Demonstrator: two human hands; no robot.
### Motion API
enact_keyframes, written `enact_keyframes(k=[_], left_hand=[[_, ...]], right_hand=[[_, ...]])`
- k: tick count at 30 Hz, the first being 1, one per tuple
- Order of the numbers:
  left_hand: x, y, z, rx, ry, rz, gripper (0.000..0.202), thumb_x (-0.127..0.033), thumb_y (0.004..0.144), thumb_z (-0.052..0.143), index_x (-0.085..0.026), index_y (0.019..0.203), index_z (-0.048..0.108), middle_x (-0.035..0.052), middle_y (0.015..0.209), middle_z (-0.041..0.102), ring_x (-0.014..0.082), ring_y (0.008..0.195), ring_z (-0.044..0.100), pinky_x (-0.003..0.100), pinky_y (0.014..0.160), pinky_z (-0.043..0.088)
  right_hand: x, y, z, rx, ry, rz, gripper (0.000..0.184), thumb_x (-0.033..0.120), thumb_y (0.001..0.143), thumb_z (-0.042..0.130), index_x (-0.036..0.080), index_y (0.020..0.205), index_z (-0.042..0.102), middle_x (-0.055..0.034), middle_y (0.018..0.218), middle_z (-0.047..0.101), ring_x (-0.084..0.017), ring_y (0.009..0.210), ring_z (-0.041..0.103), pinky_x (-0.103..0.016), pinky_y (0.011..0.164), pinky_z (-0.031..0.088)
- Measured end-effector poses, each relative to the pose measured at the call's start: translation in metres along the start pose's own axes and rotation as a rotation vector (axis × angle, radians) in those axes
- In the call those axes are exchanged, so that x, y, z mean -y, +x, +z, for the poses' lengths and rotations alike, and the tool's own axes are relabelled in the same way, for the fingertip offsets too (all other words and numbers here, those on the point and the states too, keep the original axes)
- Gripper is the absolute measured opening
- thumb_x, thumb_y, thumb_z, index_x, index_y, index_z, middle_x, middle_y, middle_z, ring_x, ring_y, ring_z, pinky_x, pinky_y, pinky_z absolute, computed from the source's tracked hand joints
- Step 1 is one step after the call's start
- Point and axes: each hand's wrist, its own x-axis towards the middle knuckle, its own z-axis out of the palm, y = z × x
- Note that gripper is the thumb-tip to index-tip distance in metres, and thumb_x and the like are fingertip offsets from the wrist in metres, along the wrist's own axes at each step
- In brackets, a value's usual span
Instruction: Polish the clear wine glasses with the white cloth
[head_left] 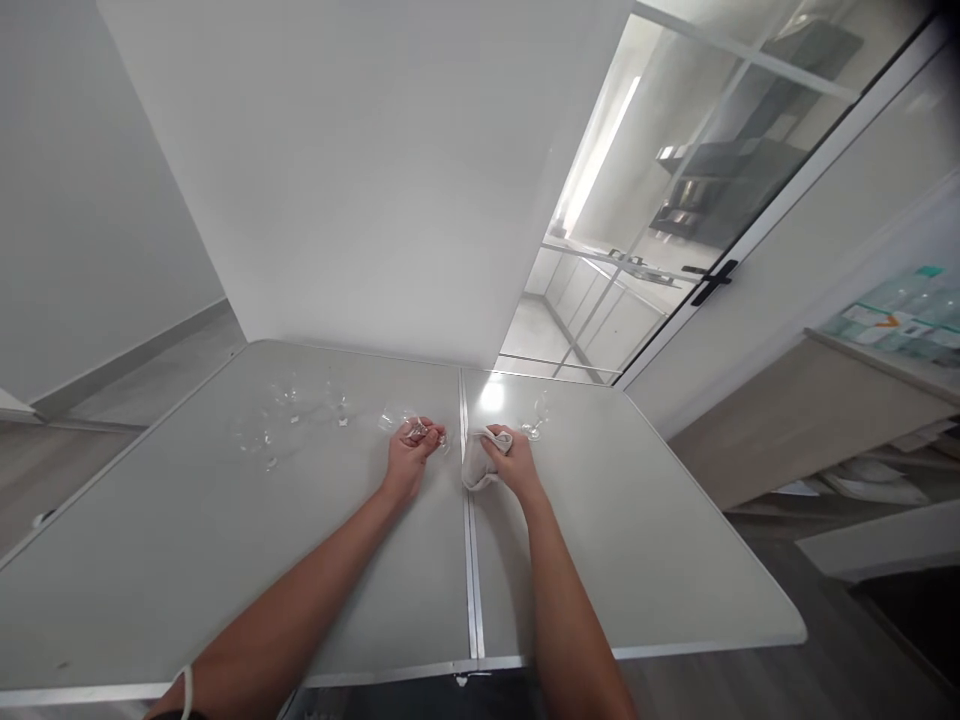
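Observation:
My left hand (411, 455) is closed around a clear stemmed glass (393, 416), which lies sideways just above the table, left of the seam. In my right hand (511, 458) a whitish cloth (477, 465) is bunched, part of it hanging down over the seam. The cloth and the glass are apart. To the left, several clear stemmed glasses (286, 396) stand on the table; their outlines are faint. Just beyond my right hand is another clear glass (532, 430).
The pale folding table (360, 580) has a metal seam (471, 570) down its middle. A white wall panel (360, 180) rises at its far edge. A glazed door with a black handle (714, 283) stands at the right. Beyond it, a shelf (885, 365) bears packed bottles (907, 310).

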Motion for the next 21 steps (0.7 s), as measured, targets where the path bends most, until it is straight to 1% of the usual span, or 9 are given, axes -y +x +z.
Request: enact_keyframes(k=[4,6,9,11,12,14,16,18,21], left_hand=[[-0.001,0.002,-0.001,-0.026,-0.034,-0.004,0.04,-0.034,0.066,0.091,-0.019,0.094,0.066,0.0051,0.086,0.076,0.0169,0.082,0.071,0.032,0.083,0.055],[-0.002,0.003,-0.001,-0.045,-0.045,0.004,0.04,-0.035,0.066,0.091,-0.019,0.093,0.066,0.0045,0.086,0.076,0.0167,0.083,0.072,0.032,0.084,0.055],[-0.002,0.003,-0.002,-0.067,-0.061,0.025,0.041,-0.036,0.066,0.09,-0.019,0.094,0.066,0.0042,0.087,0.075,0.0171,0.085,0.072,0.034,0.087,0.055],[-0.001,0.003,-0.002,-0.079,-0.072,0.035,0.041,-0.036,0.066,0.09,-0.02,0.094,0.066,0.0045,0.088,0.075,0.0174,0.086,0.072,0.035,0.088,0.055],[0.0,0.003,-0.002,-0.08,-0.074,0.037,0.041,-0.036,0.066,0.09,-0.02,0.094,0.066,0.0047,0.088,0.075,0.0177,0.086,0.072,0.035,0.088,0.056],[0.001,0.003,-0.001,-0.071,-0.072,0.036,0.04,-0.037,0.067,0.09,-0.02,0.094,0.065,0.0051,0.088,0.075,0.0183,0.086,0.072,0.036,0.087,0.056],[0.002,0.002,0.0,-0.054,-0.062,0.037,0.04,-0.037,0.067,0.09,-0.02,0.094,0.065,0.0055,0.088,0.075,0.019,0.088,0.072,0.036,0.087,0.056],[0.002,-0.001,0.003,-0.042,-0.038,0.038,0.041,-0.038,0.067,0.089,-0.019,0.094,0.065,0.0059,0.088,0.076,0.0192,0.086,0.072,0.035,0.084,0.057],[0.0,-0.006,0.006,-0.016,0.065,0.056,0.04,-0.037,0.067,0.089,-0.019,0.094,0.065,0.0066,0.088,0.077,0.0192,0.081,0.073,0.034,0.08,0.056]], right_hand=[[0.033,0.007,-0.012,0.172,-0.067,-0.107,0.015,0.028,0.085,0.064,0.02,0.085,0.076,-0.002,0.077,0.068,-0.02,0.077,0.059,-0.031,0.077,0.042],[0.043,0.016,-0.017,0.18,-0.042,-0.105,0.021,0.033,0.089,0.059,0.019,0.085,0.074,-0.0017,0.077,0.067,-0.018,0.073,0.057,-0.029,0.07,0.041],[0.037,0.027,-0.021,0.031,-0.187,-0.028,0.028,0.039,0.088,0.059,0.02,0.067,0.062,0.0026,0.059,0.052,-0.014,0.059,0.042,-0.027,0.06,0.033],[0.023,0.028,-0.02,-0.155,-0.26,0.083,0.032,0.04,0.088,0.058,0.021,0.062,0.054,0.005,0.052,0.042,-0.013,0.055,0.034,-0.028,0.058,0.031],[0.016,0.027,-0.018,-0.259,-0.233,0.156,0.032,0.041,0.089,0.057,0.022,0.063,0.053,0.005,0.053,0.043,-0.013,0.055,0.034,-0.028,0.057,0.032],[0.004,0.02,-0.006,-0.436,-0.054,0.305,0.029,0.043,0.09,0.053,0.021,0.071,0.057,0.0019,0.061,0.054,-0.015,0.059,0.044,-0.028,0.059,0.037],[0.002,0.01,0.015,-0.488,0.229,0.424,0.027,0.045,0.088,0.054,0.02,0.083,0.063,-0.0028,0.078,0.066,-0.018,0.071,0.058,-0.028,0.064,0.045],[0.007,0.001,0.044,-0.423,0.541,0.495,0.032,0.047,0.086,0.057,0.018,0.096,0.066,-0.0067,0.094,0.072,-0.022,0.086,0.066,-0.03,0.071,0.051],[0.025,-0.012,0.087,-0.321,0.9,0.498,0.041,0.052,0.087,0.058,0.018,0.11,0.066,-0.0102,0.112,0.073,-0.025,0.104,0.069,-0.036,0.084,0.056]])
